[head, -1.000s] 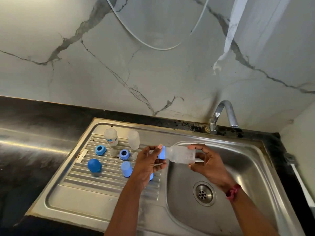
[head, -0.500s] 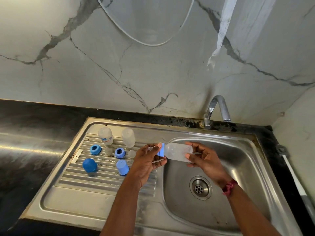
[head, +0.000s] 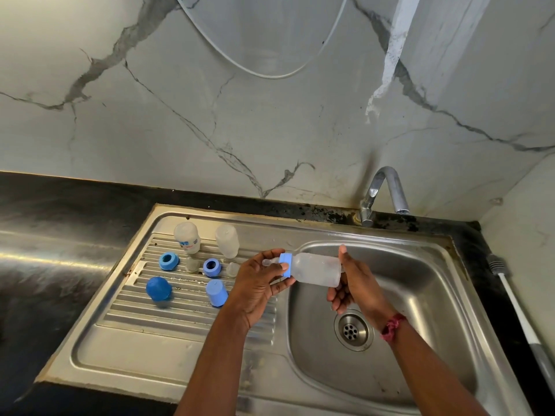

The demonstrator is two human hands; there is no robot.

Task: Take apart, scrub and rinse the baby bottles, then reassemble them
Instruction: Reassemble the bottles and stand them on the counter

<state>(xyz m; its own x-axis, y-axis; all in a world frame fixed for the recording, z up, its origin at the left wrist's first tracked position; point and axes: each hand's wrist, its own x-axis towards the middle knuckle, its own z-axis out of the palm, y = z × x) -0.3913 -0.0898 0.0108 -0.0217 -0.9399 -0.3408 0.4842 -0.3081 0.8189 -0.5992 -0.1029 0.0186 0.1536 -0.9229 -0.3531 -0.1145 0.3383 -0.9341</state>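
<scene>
A clear baby bottle (head: 315,269) lies sideways in the air between the draining board and the sink bowl, its teat pointing left. My left hand (head: 258,283) grips its blue collar ring (head: 286,264) and teat. My right hand (head: 354,283) holds the bottle's base. On the ribbed draining board (head: 186,313) stand two upturned clear bottle bodies (head: 187,237) (head: 227,241), two blue collar rings (head: 169,261) (head: 212,267), two clear teats (head: 192,264) (head: 232,269) and two blue caps (head: 158,288) (head: 216,292).
The steel sink bowl (head: 420,295) with its drain (head: 353,331) lies under my right hand. A chrome tap (head: 381,193) stands behind it, with no water running. A bottle brush (head: 516,307) lies on the black counter at the right. Marble wall behind.
The bottle has shifted a little and my right hand has moved from its side to its base. The camera view has drifted slightly. The parts on the draining board have not moved.
</scene>
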